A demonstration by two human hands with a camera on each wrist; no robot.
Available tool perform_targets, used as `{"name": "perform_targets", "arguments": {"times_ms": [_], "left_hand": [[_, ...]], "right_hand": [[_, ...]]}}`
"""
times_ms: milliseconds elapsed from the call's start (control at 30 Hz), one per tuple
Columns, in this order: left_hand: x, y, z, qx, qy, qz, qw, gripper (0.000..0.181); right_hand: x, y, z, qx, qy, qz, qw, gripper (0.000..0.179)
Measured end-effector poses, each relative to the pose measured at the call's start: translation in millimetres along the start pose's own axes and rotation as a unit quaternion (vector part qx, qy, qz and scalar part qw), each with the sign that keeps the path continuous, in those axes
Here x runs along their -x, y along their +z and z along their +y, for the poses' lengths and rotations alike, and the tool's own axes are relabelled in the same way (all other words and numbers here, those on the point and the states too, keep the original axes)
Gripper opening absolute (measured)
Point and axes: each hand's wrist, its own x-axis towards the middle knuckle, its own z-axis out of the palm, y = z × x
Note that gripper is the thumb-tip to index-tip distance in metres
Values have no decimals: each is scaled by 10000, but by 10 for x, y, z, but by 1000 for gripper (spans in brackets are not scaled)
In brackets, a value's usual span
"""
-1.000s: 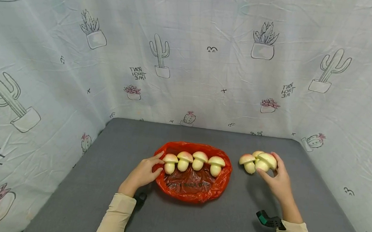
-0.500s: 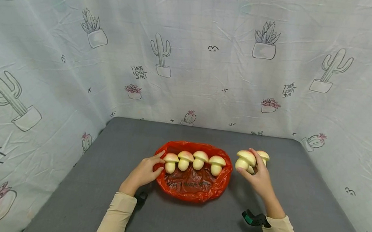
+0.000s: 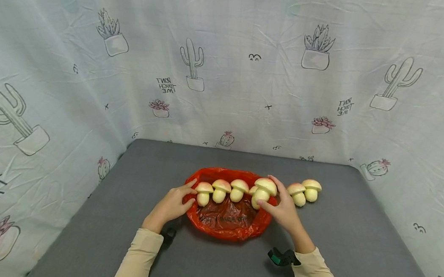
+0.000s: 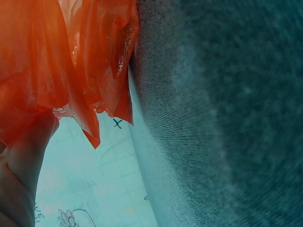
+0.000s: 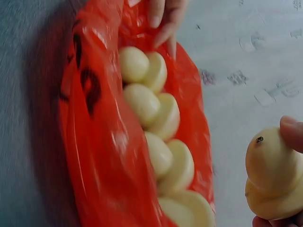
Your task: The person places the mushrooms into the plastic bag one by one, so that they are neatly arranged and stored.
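Observation:
A red plastic bag lies opened wide on the table, its rim spread. Several toy mushrooms, pale yellow with pinkish caps, sit in a row along its far side. My left hand grips the bag's left rim; in the left wrist view its thumb lies against the orange-looking plastic. Over the bag's right end, my right hand holds another toy mushroom between thumb and fingers, partly covering the rightmost one in the row. The right wrist view shows this held mushroom beside the bag, its stem end upward.
Two more toy mushrooms stand close together on the grey table, right of the bag. A white curtain with cactus drawings hangs behind and along both sides. Dark straps with devices sit at the wrists.
My right hand has carried one toy mushroom leftward from the group at the right to over the bag's right end. The left hand has stayed on the rim.

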Motion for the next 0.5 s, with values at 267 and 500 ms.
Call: {"name": "perform_targets", "arguments": {"times_ms": [267,500], "left_hand": [[11,2,-9,17,-86,-53,9999,24],[8,-6,-4,38,-98,-75,9999,25]], "right_hand": [[-57,300,-199,66,-26,-336,9994,78],[-119,637,-1,90,-279,-821,9962,79]]}}
